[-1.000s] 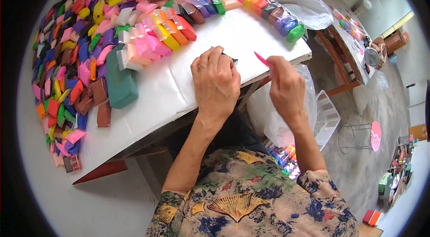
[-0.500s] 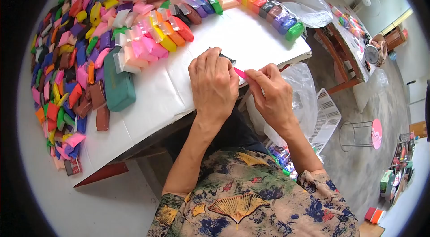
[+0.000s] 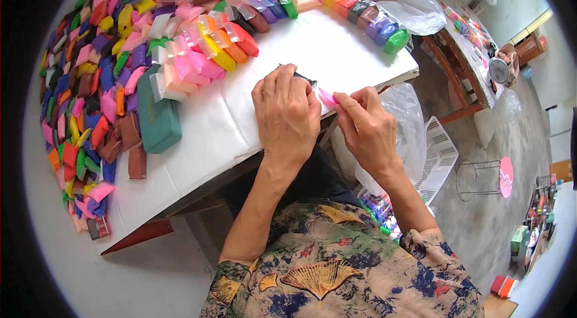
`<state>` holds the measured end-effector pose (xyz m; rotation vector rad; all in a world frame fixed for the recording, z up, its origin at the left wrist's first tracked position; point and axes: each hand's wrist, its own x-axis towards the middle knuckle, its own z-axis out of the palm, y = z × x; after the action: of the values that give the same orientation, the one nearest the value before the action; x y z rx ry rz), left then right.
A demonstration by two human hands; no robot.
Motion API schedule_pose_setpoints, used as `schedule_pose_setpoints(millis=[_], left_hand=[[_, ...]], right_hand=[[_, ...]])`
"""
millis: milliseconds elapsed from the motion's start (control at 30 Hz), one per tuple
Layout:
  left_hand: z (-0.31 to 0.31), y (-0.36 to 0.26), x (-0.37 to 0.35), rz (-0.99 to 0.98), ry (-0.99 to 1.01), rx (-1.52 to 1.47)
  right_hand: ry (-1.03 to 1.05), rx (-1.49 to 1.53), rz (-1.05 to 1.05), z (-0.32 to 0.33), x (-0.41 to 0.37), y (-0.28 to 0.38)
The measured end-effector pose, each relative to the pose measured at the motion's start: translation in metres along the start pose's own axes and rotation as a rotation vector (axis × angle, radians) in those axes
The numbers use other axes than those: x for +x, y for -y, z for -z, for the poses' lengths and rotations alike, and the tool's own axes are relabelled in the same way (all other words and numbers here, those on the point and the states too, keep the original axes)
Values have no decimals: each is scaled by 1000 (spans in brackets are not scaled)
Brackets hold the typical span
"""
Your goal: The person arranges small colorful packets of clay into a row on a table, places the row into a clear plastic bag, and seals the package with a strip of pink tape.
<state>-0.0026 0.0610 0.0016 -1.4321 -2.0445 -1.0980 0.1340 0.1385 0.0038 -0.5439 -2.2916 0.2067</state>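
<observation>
My left hand [image 3: 285, 107] is closed just above the front edge of the white table, its fingers curled down. A dark flat object [image 3: 305, 79] shows beside its fingertips, and what lies under the fingers is hidden. To the right, my right hand [image 3: 368, 128] pinches a small bright pink strip [image 3: 326, 97] between thumb and fingers. The strip's free end points up and left toward my left hand. Left of both hands lie clear-wrapped pink blocks [image 3: 201, 67], alongside yellow and orange ones, and a larger teal block [image 3: 157, 113].
A big heap of colourful wrapped blocks [image 3: 114, 65] covers the table's left side. At the back right lies a clear bag of multicoloured pieces [image 3: 366, 14] beside a crumpled plastic bag [image 3: 402, 2]. A white basket [image 3: 437, 155] and a pink-topped stool [image 3: 506, 177] stand beyond the table.
My right hand has shifted slightly right, away from the left. The pink strip now looks paler and more tilted. My left hand stays nearly in place.
</observation>
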Motion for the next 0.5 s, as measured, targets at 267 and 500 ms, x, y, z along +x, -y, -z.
schedule_pose_setpoints(millis=[267,500], left_hand=[[1,0,0,7,3,-5],[2,0,-1,8,19,-9]], right_hand=[[-21,-22,79,-5,3,-3],[-66,-85,112,-9,4,-3]])
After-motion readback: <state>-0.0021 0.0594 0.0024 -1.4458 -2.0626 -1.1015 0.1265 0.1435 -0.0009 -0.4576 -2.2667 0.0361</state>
